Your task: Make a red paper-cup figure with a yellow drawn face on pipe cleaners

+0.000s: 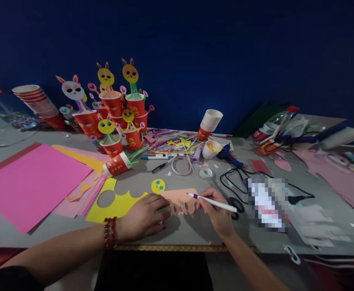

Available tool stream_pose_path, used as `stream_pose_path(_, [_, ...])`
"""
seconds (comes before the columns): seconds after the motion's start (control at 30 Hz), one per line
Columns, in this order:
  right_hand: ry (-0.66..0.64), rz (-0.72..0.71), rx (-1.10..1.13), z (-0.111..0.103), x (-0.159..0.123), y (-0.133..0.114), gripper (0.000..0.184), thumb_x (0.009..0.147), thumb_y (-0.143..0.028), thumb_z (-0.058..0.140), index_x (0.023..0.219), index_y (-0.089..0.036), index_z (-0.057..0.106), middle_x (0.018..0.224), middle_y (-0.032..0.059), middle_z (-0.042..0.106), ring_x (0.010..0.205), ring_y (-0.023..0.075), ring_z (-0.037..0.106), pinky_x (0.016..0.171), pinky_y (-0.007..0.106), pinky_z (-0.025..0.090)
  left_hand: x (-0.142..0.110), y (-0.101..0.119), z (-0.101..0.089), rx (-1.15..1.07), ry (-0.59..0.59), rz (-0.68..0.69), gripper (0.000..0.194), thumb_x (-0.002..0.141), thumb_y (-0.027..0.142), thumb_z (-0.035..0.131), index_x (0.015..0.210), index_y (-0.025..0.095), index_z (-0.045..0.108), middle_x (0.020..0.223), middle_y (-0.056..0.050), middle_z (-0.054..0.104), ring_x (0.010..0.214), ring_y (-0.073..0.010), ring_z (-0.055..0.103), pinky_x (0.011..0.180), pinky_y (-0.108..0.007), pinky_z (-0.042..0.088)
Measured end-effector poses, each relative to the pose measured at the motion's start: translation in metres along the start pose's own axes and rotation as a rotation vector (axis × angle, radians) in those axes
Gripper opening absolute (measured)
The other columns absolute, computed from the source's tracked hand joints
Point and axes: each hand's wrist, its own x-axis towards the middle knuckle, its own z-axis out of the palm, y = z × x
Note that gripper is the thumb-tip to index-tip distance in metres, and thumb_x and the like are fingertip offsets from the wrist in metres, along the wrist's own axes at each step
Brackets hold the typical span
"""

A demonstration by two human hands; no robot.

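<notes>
My right hand (215, 214) is closed around a white marker pen (219, 203) with a purple collar. The pen's tip is over the upper part of a peach-orange piece of paper (177, 197), which bears several small purple and dark ovals along its lower side. My left hand (143, 215) lies flat with its fingers stretched out, at the left edge of this paper and over part of a yellow sheet (122, 204) with a round hole cut in it. Just above the fingers sits a yellow paper disc (158, 186) with a drawn blue-eyed face.
Red paper cups (87, 123) with rabbit-faced figures stand at the back left. Pink paper (37, 182) covers the left side. Straws (167, 141), a tape roll (206, 173), a blue glue gun (229, 157), black-handled scissors (235, 206) and a blurred-out phone-like object (267, 206) lie around.
</notes>
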Motion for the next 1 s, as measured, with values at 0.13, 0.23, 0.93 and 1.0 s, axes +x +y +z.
stream_pose_path(0.13, [-0.102, -0.047, -0.025, 0.003, -0.018, -0.020, 0.017, 0.086, -0.034, 0.065, 0.076, -0.021, 0.060, 0.053, -0.0039, 0.055, 0.046, 0.0124, 0.048, 0.045, 0.023, 0.037, 0.003, 0.001, -0.002, -0.053, 0.110, -0.049, 0.016, 0.096, 0.031, 0.058, 0.102, 0.019, 0.065, 0.122, -0.011, 0.066, 0.121, -0.0254, 0.056, 0.103, -0.041, 0.048])
stream_pose_path(0.23, [-0.192, -0.111, -0.026, 0.013, -0.034, -0.031, 0.013, 0.085, -0.027, 0.062, 0.073, -0.022, 0.060, 0.055, -0.0038, 0.054, 0.048, 0.0126, 0.047, 0.046, 0.024, 0.038, 0.007, 0.006, -0.007, -0.115, 0.126, -0.061, 0.019, 0.097, 0.033, 0.057, 0.088, 0.018, 0.064, 0.105, -0.008, 0.070, 0.114, -0.0235, 0.060, 0.100, -0.038, 0.048])
stream_pose_path(0.93, [-0.272, -0.227, -0.038, 0.047, -0.086, -0.035, 0.008, 0.080, -0.019, 0.064, 0.074, -0.024, 0.063, 0.064, -0.0021, 0.066, 0.056, 0.0141, 0.060, 0.058, 0.025, 0.046, -0.011, 0.069, -0.022, -0.330, 0.016, -0.169, 0.057, 0.093, 0.073, 0.036, 0.091, 0.019, 0.054, 0.071, -0.002, 0.065, 0.058, -0.0147, 0.059, 0.051, -0.023, 0.036])
stream_pose_path(1.0, [-0.253, -0.219, 0.034, 0.053, -0.096, -0.028, 0.009, 0.081, -0.023, 0.066, 0.074, -0.024, 0.062, 0.065, -0.0014, 0.067, 0.058, 0.0152, 0.061, 0.061, 0.027, 0.048, -0.013, 0.075, -0.027, -0.467, 0.090, -0.188, 0.054, 0.097, 0.071, 0.030, 0.096, 0.020, 0.051, 0.074, -0.002, 0.065, 0.059, -0.0134, 0.059, 0.052, -0.022, 0.038])
